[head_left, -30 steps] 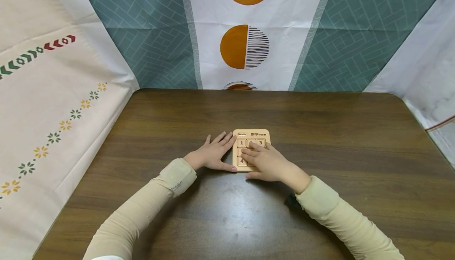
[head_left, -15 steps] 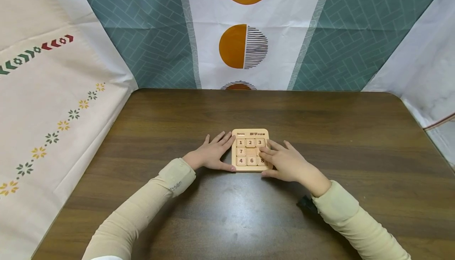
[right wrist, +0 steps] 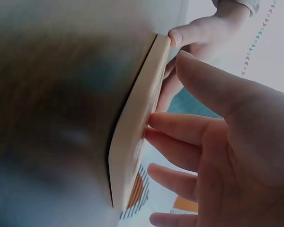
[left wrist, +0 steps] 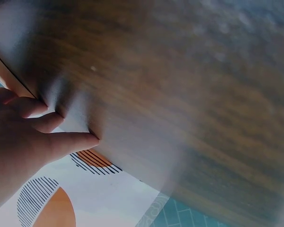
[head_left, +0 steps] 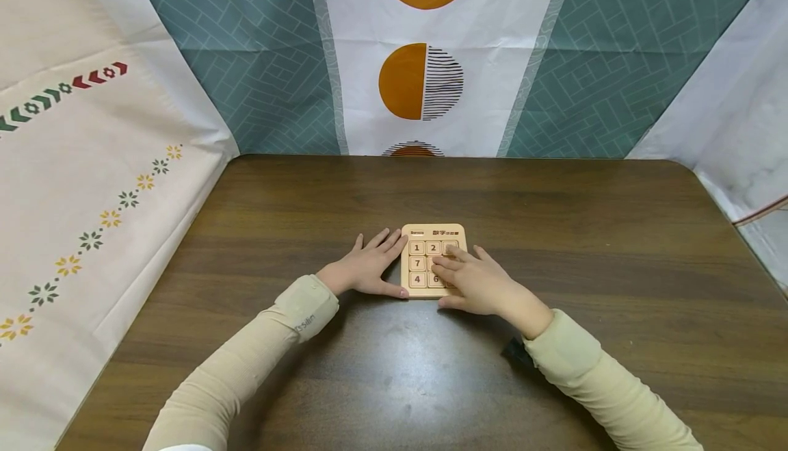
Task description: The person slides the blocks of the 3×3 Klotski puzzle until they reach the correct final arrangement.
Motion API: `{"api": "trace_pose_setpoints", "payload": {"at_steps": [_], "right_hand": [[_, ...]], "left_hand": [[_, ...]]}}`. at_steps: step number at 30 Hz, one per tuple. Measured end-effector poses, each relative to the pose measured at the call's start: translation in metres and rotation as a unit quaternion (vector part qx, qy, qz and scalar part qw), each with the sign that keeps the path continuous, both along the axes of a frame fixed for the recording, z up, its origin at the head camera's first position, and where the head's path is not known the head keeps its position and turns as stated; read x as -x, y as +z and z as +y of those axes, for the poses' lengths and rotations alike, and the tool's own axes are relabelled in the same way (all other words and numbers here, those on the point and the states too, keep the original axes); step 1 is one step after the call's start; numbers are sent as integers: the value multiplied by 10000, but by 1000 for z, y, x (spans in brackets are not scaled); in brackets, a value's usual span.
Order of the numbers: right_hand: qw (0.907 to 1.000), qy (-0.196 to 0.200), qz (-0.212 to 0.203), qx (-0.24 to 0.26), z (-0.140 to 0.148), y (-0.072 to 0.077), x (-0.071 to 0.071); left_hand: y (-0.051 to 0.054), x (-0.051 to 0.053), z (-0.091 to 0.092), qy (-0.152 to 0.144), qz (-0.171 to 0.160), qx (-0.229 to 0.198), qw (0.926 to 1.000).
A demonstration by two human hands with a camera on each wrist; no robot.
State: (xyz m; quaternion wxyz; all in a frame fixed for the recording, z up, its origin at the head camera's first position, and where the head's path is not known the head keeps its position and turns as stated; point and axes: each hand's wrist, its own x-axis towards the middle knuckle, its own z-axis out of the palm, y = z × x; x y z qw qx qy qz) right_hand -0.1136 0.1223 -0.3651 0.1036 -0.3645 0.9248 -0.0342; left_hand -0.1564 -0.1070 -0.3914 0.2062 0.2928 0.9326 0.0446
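A pale wooden number sliding puzzle (head_left: 425, 233) lies flat on the brown table. My left hand (head_left: 368, 269) rests by its left side with fingers spread, fingertips at the upper left edge and thumb at the lower left corner. My right hand (head_left: 483, 283) reaches over the right half, its fingers fairly straight and two fingertips on the tiles near the middle. Tiles 1, 2, 7 and 4 show plainly; the right-hand tiles are mostly covered. In the right wrist view, fingertips (right wrist: 156, 119) touch the face of the puzzle (right wrist: 132, 132), with the thumb off it.
The wooden table (head_left: 394, 191) extends around the puzzle on all sides. A patterned cloth (head_left: 277, 61) hangs behind the far edge. White cloth with printed flowers (head_left: 111, 218) borders the left side. A small black object (head_left: 516, 352) sits under the right wrist.
My right hand first moved right, baring the middle slot, then came back left across the board; its fingers now cover the centre, where a tile edge shows. The left hand stays put.
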Motion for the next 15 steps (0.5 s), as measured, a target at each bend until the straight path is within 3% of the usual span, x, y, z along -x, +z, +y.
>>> {"api": "trace_pose_setpoints", "payload": {"at_steps": [8, 15], "right_hand": [[10000, 20, 75, 19, 1, 3, -4], [9995, -253, 145, -139, 17, 12, -17]], "left_hand": [[0, -1, 0, 6, -12, -48, 10000], [1, -2, 0, -22, -32, -3, 10000]]}}
